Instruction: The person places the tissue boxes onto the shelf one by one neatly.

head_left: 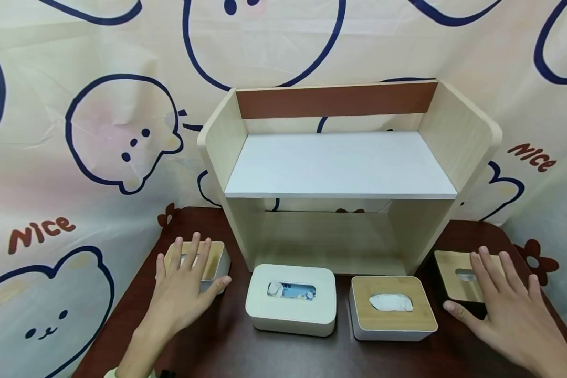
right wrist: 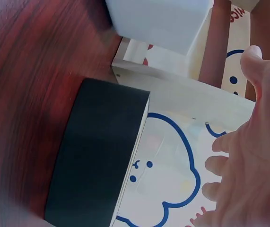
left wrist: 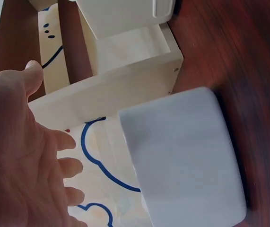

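My left hand point(head_left: 181, 294) is spread above a tissue box with a wooden lid and pale grey sides point(head_left: 219, 265), at the left of the table. In the left wrist view a gap shows between the fingers and that grey box point(left wrist: 187, 161). At the right, my right hand point(head_left: 512, 310) hovers with straight fingers by a black tissue box with a wooden lid point(head_left: 446, 270). The right wrist view shows its black side point(right wrist: 99, 151), apart from the palm. Between the hands stand a cream tissue box point(head_left: 290, 320) and a white tissue box with a bamboo lid point(head_left: 366, 315).
A small two-tier shelf point(head_left: 340, 168) stands at the back of the dark wood table point(head_left: 245, 357), with a white upper board and a brown back rail. Behind it hangs a cloth point(head_left: 38, 157) printed with cartoon bears.
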A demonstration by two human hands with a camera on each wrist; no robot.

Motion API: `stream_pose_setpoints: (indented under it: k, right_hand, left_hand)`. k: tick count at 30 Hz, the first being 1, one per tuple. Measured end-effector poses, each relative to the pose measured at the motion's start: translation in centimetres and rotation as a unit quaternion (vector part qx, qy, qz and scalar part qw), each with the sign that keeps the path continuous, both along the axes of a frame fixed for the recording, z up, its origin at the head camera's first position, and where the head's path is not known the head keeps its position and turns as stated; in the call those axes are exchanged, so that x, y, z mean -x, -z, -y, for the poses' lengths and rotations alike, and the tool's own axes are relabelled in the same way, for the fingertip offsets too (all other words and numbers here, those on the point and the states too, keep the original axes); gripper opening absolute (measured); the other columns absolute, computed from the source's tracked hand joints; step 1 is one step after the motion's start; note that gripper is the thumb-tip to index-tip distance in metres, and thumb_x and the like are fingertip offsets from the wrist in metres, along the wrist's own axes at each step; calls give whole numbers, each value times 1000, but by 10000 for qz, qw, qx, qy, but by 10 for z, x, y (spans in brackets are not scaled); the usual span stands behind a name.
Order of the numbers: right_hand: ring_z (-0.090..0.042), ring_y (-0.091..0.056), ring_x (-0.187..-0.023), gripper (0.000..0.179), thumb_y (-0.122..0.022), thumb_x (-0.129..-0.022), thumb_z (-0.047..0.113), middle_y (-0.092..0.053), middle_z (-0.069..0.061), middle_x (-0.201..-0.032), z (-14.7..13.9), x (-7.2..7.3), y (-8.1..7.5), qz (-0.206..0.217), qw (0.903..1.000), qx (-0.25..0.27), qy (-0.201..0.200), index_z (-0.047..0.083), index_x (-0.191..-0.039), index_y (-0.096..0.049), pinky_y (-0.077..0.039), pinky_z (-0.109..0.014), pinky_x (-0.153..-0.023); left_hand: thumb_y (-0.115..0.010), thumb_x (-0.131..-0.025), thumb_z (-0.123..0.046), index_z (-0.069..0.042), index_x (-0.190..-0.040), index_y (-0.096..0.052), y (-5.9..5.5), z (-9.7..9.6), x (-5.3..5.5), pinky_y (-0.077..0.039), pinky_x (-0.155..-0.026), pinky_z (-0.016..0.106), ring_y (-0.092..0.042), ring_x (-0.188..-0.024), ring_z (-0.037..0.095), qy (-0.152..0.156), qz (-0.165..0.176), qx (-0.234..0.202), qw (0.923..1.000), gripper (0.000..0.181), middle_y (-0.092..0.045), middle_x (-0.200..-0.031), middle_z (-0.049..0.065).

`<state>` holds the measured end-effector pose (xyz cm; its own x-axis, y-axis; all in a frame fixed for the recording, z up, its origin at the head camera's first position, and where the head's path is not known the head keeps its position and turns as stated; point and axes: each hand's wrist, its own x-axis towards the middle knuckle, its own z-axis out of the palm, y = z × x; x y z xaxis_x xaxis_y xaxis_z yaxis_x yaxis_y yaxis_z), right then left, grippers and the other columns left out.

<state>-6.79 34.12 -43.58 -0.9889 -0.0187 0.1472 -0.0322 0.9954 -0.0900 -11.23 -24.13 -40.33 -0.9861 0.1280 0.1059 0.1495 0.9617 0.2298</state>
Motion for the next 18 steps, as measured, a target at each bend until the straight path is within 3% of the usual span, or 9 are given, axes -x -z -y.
stream_pose_setpoints:
  k: [6, 12, 18]
  right_hand:
    - [-58, 16, -160, 124, -62, -95, 75, 8, -32, -176, 6, -7, 3, 192, 9997, 98, -62, -2, -170, -1, 28, -74, -115]
    - [-51, 19, -163, 120, -61, -95, 76, -1, -30, -177, 18, -16, 6, 492, 9981, 262, -262, -3, -170, -10, 21, -79, -119]
    - [-51, 16, -163, 119, -60, -97, 76, -4, -31, -177, 29, -21, 10, 881, 9935, 600, -389, 0, -172, -7, 16, -81, -120]
  left_hand:
    - [-53, -101, -75, -14, -172, -25, 2, -11, -12, -1, -127, 80, 0, -166, 50, 181, -123, 0, 9998, 98, -13, -181, 16]
    - [-59, -99, -73, -15, -171, -30, 7, -32, -30, -10, -125, 82, -10, -165, 52, 319, -201, 75, 9993, 97, -18, -181, 13]
    - [-64, -97, -70, -19, -171, -29, 8, -63, -44, -14, -127, 78, -9, -167, 46, 636, -291, -37, 9975, 97, -16, -181, 8]
